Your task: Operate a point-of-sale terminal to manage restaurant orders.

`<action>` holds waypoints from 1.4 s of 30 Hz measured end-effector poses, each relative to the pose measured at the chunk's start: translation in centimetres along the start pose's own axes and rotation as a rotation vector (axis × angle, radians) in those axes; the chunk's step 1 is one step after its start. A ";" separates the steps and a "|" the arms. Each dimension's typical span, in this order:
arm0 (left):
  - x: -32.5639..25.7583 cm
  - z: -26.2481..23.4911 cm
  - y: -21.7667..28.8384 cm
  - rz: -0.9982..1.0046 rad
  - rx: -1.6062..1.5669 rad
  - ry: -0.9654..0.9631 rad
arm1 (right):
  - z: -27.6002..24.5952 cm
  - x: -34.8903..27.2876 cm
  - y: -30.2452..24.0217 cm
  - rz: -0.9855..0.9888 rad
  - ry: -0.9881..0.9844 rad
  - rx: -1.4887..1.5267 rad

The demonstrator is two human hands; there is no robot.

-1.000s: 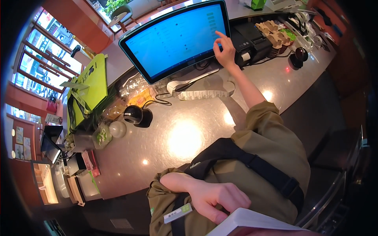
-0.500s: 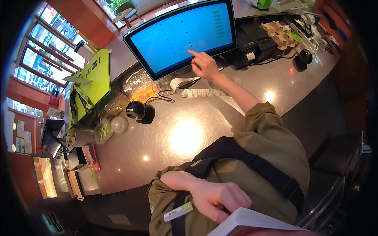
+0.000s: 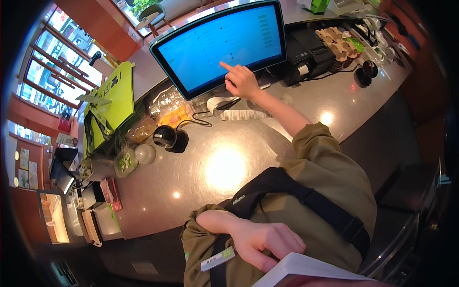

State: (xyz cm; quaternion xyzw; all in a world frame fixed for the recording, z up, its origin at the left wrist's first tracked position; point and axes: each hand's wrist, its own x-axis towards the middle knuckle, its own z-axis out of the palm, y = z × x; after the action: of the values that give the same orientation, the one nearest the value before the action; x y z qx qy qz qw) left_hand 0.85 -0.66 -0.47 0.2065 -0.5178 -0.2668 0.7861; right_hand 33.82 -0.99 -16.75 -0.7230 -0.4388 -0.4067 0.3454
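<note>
My right hand [image 3: 243, 82] reaches over the lower part of a large touchscreen monitor [image 3: 201, 45] with a blue display. Its index finger is stretched out and the other fingers curl in, with nothing in them. Whether the fingertip touches the glass I cannot tell. Bent across the front of my body, my left hand [image 3: 267, 243] has curled fingers, with its fingertips hidden beside a pale white edge [image 3: 306, 268] close to the camera. A long printed paper strip [image 3: 248, 115] lies curling below the monitor on the metal counter [image 3: 191, 201].
Right of the monitor stand a black receipt printer [image 3: 311, 60], brown cardboard cup carriers [image 3: 337, 44] and a small black device [image 3: 367, 72]. A black round scanner [image 3: 165, 137], a yellow packet [image 3: 176, 116] and a lime-green bag [image 3: 114, 98] are on the left.
My right hand has shifted slightly left, its index finger pointing a little farther left over the screen. My left hand stays in place.
</note>
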 end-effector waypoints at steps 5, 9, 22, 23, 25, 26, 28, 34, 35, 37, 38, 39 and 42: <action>0.1 -0.1 0.2 -0.031 0.000 -0.005 | -1.7 0.2 0.8 0.147 0.107 0.030; 0.2 -0.2 0.2 -0.027 -0.020 -0.016 | -4.0 0.5 4.0 0.235 0.221 -0.091; 0.8 -0.5 0.0 -0.064 -0.029 -0.019 | -7.1 5.4 10.0 0.140 0.232 -0.311; 0.8 -0.5 0.1 -0.061 -0.024 -0.016 | -7.0 5.6 9.9 0.143 0.229 -0.326; 0.9 -0.5 0.2 -0.065 -0.020 -0.007 | -7.0 5.4 9.4 0.159 0.245 -0.304; 0.9 -0.5 0.2 -0.062 -0.018 -0.007 | -7.1 5.1 9.4 0.180 0.264 -0.289; 0.8 -0.5 0.2 -0.065 -0.015 0.000 | -7.3 4.5 9.4 0.187 0.282 -0.281; 0.7 -0.5 0.0 -0.071 -0.025 -0.013 | -7.3 3.2 9.3 0.221 0.303 -0.265; 0.7 -0.5 0.1 -0.072 -0.026 -0.013 | -7.3 3.1 9.2 0.223 0.300 -0.268; 0.6 -0.5 0.1 -0.070 -0.020 -0.019 | -7.1 2.8 9.0 0.232 0.299 -0.258; 0.6 -0.5 0.0 -0.065 -0.019 -0.013 | -6.9 2.6 8.6 0.238 0.295 -0.244; 0.5 -0.5 0.0 -0.066 -0.015 -0.009 | -6.7 2.3 8.3 0.237 0.290 -0.237; 0.3 -0.5 -0.2 -0.052 -0.020 0.026 | -5.7 1.2 6.5 0.201 0.245 -0.170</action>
State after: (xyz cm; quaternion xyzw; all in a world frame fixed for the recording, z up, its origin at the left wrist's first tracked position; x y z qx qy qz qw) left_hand 1.34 -1.01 -0.52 0.2156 -0.4995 -0.2896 0.7875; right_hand 38.48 -7.90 -14.15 -0.7349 -0.2828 -0.4908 0.3729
